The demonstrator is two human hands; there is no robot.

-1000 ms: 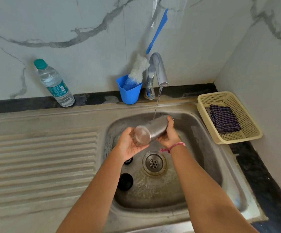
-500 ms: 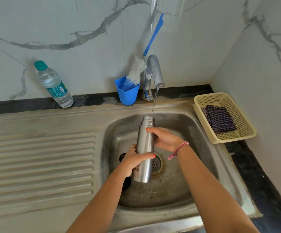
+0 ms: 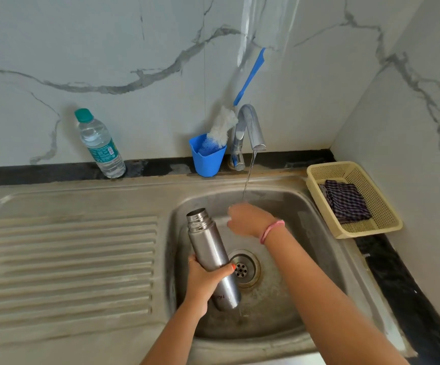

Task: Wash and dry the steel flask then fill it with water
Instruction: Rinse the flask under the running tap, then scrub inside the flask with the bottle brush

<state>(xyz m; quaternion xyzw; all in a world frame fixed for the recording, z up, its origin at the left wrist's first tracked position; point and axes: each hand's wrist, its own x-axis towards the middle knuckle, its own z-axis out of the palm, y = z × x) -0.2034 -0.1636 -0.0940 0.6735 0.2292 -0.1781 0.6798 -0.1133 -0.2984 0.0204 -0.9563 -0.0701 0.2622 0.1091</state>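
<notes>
One hand, the left hand [image 3: 206, 279], grips the steel flask [image 3: 211, 256] low on its body over the sink [image 3: 287, 322], mouth up and leaning left of the water stream [image 3: 247, 177], while the blurry right hand [image 3: 249, 219] sits under it, holding nothing I can see.
</notes>
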